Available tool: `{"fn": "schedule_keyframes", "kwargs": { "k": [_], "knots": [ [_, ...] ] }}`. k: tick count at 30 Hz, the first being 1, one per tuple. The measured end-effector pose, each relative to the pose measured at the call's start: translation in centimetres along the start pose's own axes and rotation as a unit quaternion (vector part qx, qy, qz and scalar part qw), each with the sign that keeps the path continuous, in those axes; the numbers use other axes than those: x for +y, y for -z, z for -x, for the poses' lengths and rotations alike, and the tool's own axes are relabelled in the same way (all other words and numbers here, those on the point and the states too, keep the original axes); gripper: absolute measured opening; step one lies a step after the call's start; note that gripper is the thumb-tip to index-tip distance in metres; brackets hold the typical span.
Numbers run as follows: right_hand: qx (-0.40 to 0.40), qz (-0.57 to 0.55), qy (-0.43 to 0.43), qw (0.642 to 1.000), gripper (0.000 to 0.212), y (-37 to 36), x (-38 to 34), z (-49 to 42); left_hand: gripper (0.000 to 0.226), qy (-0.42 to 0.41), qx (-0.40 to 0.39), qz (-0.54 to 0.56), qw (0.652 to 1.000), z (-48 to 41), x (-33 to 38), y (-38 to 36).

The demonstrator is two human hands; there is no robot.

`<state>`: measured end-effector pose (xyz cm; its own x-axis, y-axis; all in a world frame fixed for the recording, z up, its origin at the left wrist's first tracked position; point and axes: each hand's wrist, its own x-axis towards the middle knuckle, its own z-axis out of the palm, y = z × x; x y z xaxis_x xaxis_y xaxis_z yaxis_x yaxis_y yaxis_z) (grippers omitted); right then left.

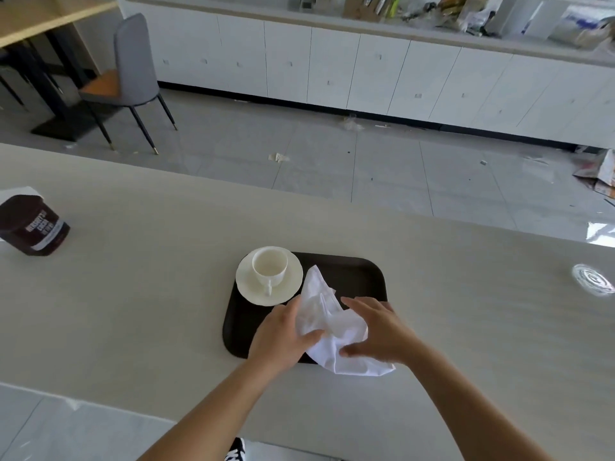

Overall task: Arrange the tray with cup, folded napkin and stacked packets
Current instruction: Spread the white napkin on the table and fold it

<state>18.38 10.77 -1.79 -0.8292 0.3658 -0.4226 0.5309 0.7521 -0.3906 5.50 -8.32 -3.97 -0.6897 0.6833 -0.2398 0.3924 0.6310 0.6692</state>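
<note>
A dark brown tray [362,274] lies on the pale counter in front of me. At its far left corner a white cup [269,266] stands upright on a white saucer [293,281], which overhangs the tray's edge. A crumpled white cloth napkin [327,322] lies across the tray's middle and spills over its near edge. My left hand [283,337] grips the napkin's left side, thumb on top. My right hand [379,329] holds its right side with fingers spread over the cloth. No packets are visible.
A brown cocoa tin [33,226] stands at the counter's far left. A clear glass dish [594,281] sits at the right edge. Beyond the counter lie the tiled floor, a grey chair [129,81] and white cabinets [366,71].
</note>
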Motion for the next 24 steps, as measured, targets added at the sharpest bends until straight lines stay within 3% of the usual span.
{"fn": "schedule_keyframes", "kwargs": {
  "k": [3,6,8,10,12,15,20,24],
  "knots": [
    [-0.021,0.057,-0.006,0.998,0.095,-1.2,0.9,-0.2,0.066,0.024,-0.014,-0.04,0.999,-1.0,0.9,-0.8],
    [0.062,0.063,0.006,0.996,0.048,-2.2,1.0,-0.4,0.028,0.004,0.013,-0.102,0.995,-1.5,1.8,-1.2],
    [0.104,0.048,0.024,0.993,0.043,-2.5,1.0,-0.1,0.011,0.003,0.04,-0.077,0.996,-1.5,2.3,-1.2],
    [0.155,0.003,0.035,0.987,0.043,-1.8,1.1,0.5,0.004,0.032,0.062,0.018,0.997,-1.3,3.0,-0.7],
    [0.226,-0.048,0.044,0.972,0.041,0.0,1.0,1.2,0.01,0.038,0.085,0.116,0.989,-1.3,4.3,0.5],
    [0.308,-0.078,0.062,0.946,0.041,3.8,0.7,2.4,0.023,-0.031,0.117,0.195,0.973,-1.5,7.2,2.8],
    [0.422,-0.117,0.113,0.892,0.032,9.7,1.9,5.2,0.019,-0.11,0.173,0.302,0.931,-2.6,13.4,4.9],
    [0.449,-0.209,0.046,0.868,0.03,12.0,5.8,7.6,0.02,-0.15,0.174,0.326,0.917,-3.5,18.3,4.2]
  ]
}}
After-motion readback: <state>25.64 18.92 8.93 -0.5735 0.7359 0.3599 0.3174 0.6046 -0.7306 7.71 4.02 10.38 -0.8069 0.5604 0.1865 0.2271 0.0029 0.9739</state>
